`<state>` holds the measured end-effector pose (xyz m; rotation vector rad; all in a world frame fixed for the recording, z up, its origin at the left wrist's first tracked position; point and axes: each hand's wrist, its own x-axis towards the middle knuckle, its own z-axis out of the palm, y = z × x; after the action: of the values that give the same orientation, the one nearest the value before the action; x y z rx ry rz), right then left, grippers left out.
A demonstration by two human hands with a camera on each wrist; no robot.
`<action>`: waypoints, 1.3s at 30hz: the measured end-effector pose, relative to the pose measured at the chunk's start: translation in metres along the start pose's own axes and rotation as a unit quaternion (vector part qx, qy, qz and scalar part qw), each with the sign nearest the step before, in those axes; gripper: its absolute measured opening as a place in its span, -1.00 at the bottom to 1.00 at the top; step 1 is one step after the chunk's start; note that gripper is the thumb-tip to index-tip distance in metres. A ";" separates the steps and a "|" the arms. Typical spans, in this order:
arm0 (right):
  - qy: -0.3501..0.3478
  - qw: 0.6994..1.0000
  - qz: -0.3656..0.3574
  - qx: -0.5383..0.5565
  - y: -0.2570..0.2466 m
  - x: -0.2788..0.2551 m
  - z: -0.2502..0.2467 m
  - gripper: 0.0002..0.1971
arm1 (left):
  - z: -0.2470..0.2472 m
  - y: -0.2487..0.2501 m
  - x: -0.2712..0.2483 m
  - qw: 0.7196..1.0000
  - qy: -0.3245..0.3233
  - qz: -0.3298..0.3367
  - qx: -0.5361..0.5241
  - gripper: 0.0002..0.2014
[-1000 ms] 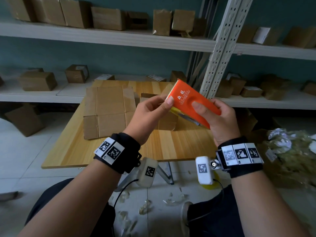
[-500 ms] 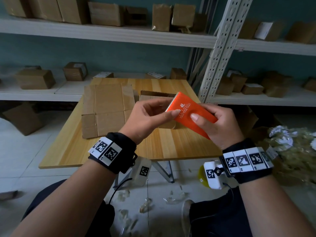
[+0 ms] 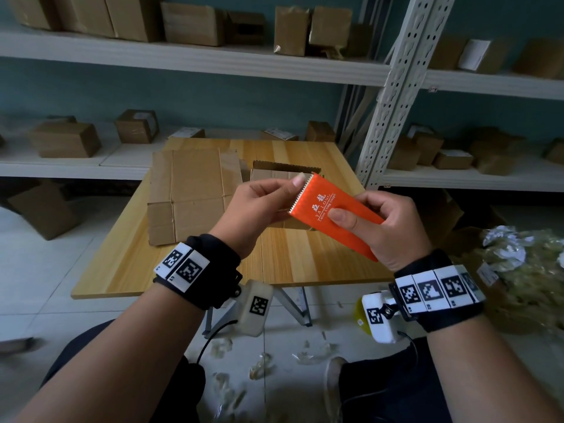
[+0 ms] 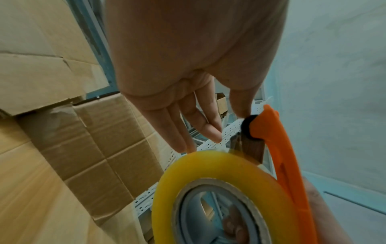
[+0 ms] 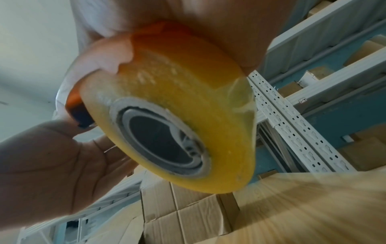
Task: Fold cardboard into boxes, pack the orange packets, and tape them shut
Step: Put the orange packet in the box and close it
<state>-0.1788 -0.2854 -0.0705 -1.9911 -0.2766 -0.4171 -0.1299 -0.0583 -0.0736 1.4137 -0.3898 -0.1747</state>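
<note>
Head view: tape dispenser, rigid orange plastic with a yellow tape roll, held above the counter. Right hand grips its body; left hand pinches beside the serrated blade. Probably light; best held by the body, clear of the teeth.

Both forearms are bare. Each wrist wears a black band with white square-coded tags. A white camera block with a black cable hangs beneath each; the trousers are dark.

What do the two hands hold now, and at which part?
Both hold the orange plastic tape dispenser carrying a yellow tape roll. The right hand grips its body; the left hand pinches the serrated cutter end.
</note>
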 end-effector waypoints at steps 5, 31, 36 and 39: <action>0.016 1.000 0.000 -0.015 0.001 0.000 0.005 -0.48 | -0.006 0.003 -0.003 0.999 -0.027 0.000 -0.017 -0.63; 0.008 0.989 0.000 -0.148 -0.008 0.001 0.019 -0.46 | -0.021 0.003 -0.006 0.996 0.023 -0.060 -0.054 -0.76; 0.002 0.987 0.003 -0.161 -0.006 0.005 0.019 -0.40 | -0.021 -0.001 -0.005 0.998 0.056 -0.034 0.013 -0.78; -0.017 0.986 0.011 -0.166 -0.003 0.008 0.016 -0.34 | -0.023 -0.003 -0.004 0.997 0.058 -0.040 0.035 -0.77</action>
<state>-0.1700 -0.2693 -0.0718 -2.3264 -0.2171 -0.4380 -0.1254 -0.0363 -0.0796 1.5026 -0.2460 -0.1441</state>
